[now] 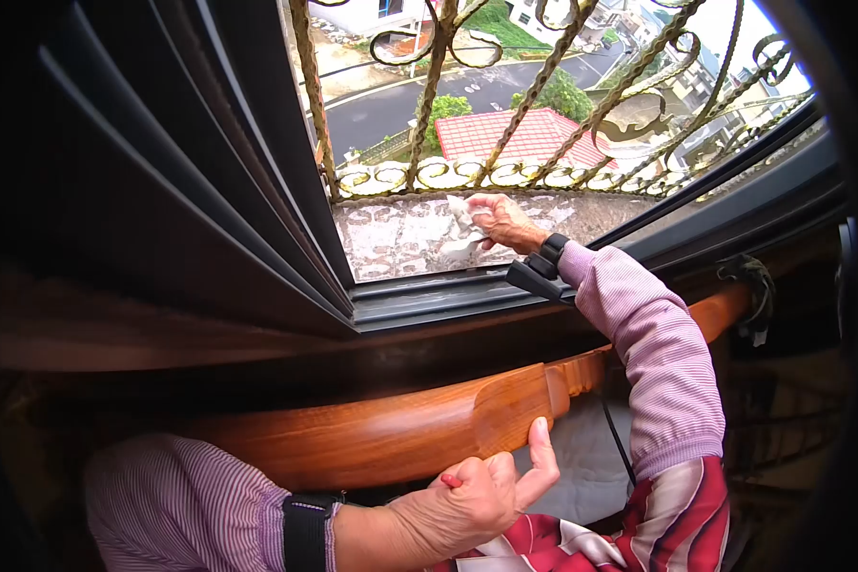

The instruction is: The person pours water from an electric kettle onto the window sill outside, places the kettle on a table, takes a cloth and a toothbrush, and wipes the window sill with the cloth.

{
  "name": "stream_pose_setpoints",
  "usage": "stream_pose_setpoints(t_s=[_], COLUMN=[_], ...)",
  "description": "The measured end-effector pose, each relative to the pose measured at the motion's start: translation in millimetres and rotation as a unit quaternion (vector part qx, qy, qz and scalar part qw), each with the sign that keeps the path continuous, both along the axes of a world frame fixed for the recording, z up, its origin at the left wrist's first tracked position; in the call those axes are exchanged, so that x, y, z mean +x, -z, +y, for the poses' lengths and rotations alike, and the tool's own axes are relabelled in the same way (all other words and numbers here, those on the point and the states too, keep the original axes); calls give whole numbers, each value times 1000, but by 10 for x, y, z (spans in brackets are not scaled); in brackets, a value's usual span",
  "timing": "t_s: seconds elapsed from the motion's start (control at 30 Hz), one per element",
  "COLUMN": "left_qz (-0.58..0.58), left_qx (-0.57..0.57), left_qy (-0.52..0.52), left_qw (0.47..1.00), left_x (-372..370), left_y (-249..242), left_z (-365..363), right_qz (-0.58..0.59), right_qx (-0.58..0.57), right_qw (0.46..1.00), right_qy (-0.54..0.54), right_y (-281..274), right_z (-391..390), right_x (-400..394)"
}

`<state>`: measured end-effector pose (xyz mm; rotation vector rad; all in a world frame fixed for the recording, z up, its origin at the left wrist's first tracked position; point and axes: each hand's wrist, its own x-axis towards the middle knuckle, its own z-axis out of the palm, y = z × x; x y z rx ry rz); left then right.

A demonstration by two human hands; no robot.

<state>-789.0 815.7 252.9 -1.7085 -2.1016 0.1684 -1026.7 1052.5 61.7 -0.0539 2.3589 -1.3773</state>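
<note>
My right hand (508, 221) reaches out through the window opening, its fingers pinched on a crumpled white rag (462, 212). Beneath the rag lies the outer window ledge (391, 234), patchy white and brown. Lower in the view, my left hand (481, 493) is curled close to a polished wooden rail (429, 419). Its fingers are folded, and the red tip of a small object (451, 480) pokes out of the fist, the rest hidden. One finger is stretched upward, its tip right at the wood.
A rusty twisted-iron window grille (429, 95) stands beyond the ledge. The dark window frame (429, 303) runs along the near side, with dark folded panels (210, 143) at the left. Outside, far below, are a road and a red-tiled roof (515, 133).
</note>
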Motion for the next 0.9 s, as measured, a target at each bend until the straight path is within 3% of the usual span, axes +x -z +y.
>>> stream_pose_setpoints(t_s=[0.13, 0.2, 0.23, 0.3, 0.33, 0.37, 0.43, 0.5, 0.57, 0.63, 0.7, 0.73, 0.83, 0.9], left_qz=[-20, -28, -32, -19, -13, -12, -11, -15, -13, -12, -1, 8, 0, -6], left_qx=[-8, -24, -33, -29, -27, -17, 2, -9, -9, -2, 4, 8, -14, -10], left_qy=[4, 3, 3, 12, 16, 14, 9, 11, 14, 13, 8, 8, 4, 6], left_qw=[1000, 999, 999, 999, 999, 1000, 1000, 1000, 1000, 1000, 1000, 1000, 1000, 1000], left_x=[-22, -8, -6, -26, -34, -26, -13, -9, -34, -47, -28, -25, -5, -8], left_y=[-50, -47, -53, -59, -64, -50, -4, -18, -50, -65, -27, -17, -24, -31], left_z=[-21, -26, -24, -21, -16, -9, -5, -11, -9, -14, -16, -12, -15, -10], right_qz=[-74, 23, -91, 54, 205, 104, 155, 213, 305, 304, 393, 440, 426, 355], right_qx=[-12, 63, 68, 172, 259, 274, 275, 205, 240, 267, 314, 287, 359, 433], right_qw=[997, 981, 988, 967, 922, 932, 898, 903, 830, 808, 730, 725, 712, 734], right_qy=[-3, -183, -109, -179, -202, -215, -305, -312, -401, -429, -463, -445, -427, -383], right_y=[-315, -373, -515, -570, -250, -516, -315, -174, 157, 314, 151, 242, 78, -83], right_z=[287, 450, 381, 318, 420, 214, 91, -52, -24, 8, 8, 74, 51, -11], right_x=[-118, -151, -73, 125, 97, 218, 284, 395, 415, 300, 340, 336, 400, 382])
